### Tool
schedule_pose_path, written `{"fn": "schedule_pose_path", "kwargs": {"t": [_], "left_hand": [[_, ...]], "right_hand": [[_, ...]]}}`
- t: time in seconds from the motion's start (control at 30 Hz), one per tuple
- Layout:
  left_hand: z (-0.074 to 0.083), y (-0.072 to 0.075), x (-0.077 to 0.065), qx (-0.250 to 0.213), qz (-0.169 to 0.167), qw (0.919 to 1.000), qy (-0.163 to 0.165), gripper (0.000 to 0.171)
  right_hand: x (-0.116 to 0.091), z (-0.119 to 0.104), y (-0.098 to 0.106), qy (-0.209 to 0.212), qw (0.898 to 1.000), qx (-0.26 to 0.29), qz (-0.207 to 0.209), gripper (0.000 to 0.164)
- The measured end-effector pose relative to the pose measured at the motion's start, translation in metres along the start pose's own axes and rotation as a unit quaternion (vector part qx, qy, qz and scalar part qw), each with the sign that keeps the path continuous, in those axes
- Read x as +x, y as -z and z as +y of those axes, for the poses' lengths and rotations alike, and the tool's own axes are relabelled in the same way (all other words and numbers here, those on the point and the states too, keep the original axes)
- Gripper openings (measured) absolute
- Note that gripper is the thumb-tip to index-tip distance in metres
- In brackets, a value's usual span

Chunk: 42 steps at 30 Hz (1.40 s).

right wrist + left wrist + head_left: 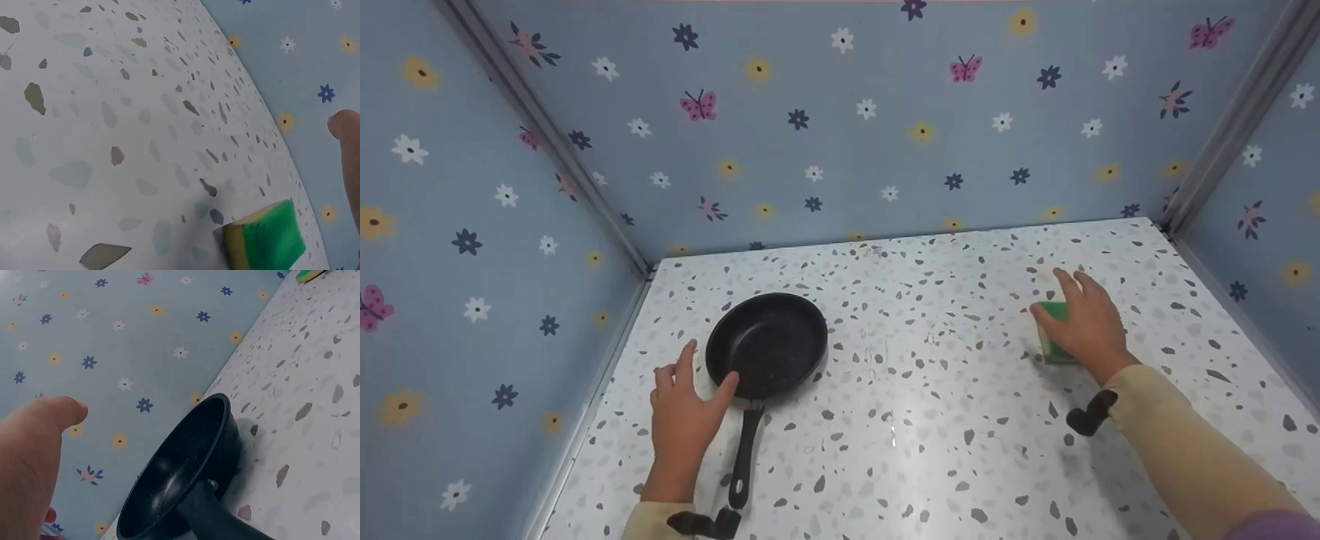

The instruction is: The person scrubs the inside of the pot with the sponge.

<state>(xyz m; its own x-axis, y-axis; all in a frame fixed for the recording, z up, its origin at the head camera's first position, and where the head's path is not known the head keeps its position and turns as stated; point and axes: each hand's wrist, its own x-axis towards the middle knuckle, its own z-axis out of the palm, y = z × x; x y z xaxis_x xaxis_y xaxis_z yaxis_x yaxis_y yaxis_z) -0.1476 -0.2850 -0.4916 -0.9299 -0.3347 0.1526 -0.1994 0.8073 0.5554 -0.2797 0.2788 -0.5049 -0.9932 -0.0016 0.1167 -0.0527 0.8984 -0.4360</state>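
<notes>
- Frying pan (769,345): black, base down on the speckled table (900,435), at 10 o'clock from the table's middle in the head view. Its handle (744,450) points to about 6 o'clock.
- Left hand (682,420): released, fingers spread, holding nothing — positioned at the pan's 8 o'clock side. The thumb overlaps the rim in the head view.
- Sponge (1057,351): green face with a yellowish layer, on the table at 2 o'clock.
- Right hand (1087,322): released, fingers extended — covers the sponge's 3 o'clock side in the head view. Contact cannot be told.
- Wall panel (847,112): blue, flower-patterned, at 12 o'clock.
</notes>
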Motion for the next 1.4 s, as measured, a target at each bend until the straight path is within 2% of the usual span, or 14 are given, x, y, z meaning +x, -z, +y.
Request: {"fn": "schedule_pose_path", "kwargs": {"t": [0.13,0.23,0.33,0.47,0.57,0.7,0.93,1.0,1.4], "left_hand": [[-0.017,-0.006,-0.011,-0.053,-0.048,0.9959,0.056,0.082],[-0.025,-0.013,-0.016,-0.093,-0.088,0.987,0.097,0.079],[-0.03,-0.02,-0.02,-0.145,-0.121,0.9725,0.137,0.076],[-0.032,-0.029,-0.025,-0.228,-0.152,0.9451,0.178,0.064],[-0.033,-0.034,-0.028,-0.272,-0.159,0.9299,0.19,0.05],[-0.033,-0.038,-0.03,-0.298,-0.168,0.9194,0.194,0.034],[-0.035,-0.038,-0.03,-0.36,-0.188,0.8898,0.208,0.039],[-0.034,-0.038,-0.03,-0.37,-0.187,0.8861,0.207,0.039],[-0.031,-0.044,-0.031,-0.372,-0.203,0.8786,0.22,0.042]], "right_hand": [[-0.009,0.013,-0.012,-0.009,1.0,0.004,0.003,0.082],[-0.016,0.02,-0.019,-0.008,1.0,0.01,0.007,0.08],[-0.019,0.025,-0.024,-0.016,1.0,0.013,0.006,0.079],[-0.021,0.028,-0.03,-0.045,0.999,0.017,-0.009,0.081],[-0.021,0.032,-0.035,-0.069,0.997,0.028,-0.026,0.081],[-0.022,0.036,-0.043,-0.082,0.995,0.04,-0.034,0.076],[-0.024,0.032,-0.047,-0.071,0.997,0.035,-0.02,0.067],[-0.023,0.031,-0.046,-0.072,0.997,0.034,-0.022,0.067],[-0.023,0.03,-0.046,-0.076,0.996,0.024,-0.027,0.067]]}}
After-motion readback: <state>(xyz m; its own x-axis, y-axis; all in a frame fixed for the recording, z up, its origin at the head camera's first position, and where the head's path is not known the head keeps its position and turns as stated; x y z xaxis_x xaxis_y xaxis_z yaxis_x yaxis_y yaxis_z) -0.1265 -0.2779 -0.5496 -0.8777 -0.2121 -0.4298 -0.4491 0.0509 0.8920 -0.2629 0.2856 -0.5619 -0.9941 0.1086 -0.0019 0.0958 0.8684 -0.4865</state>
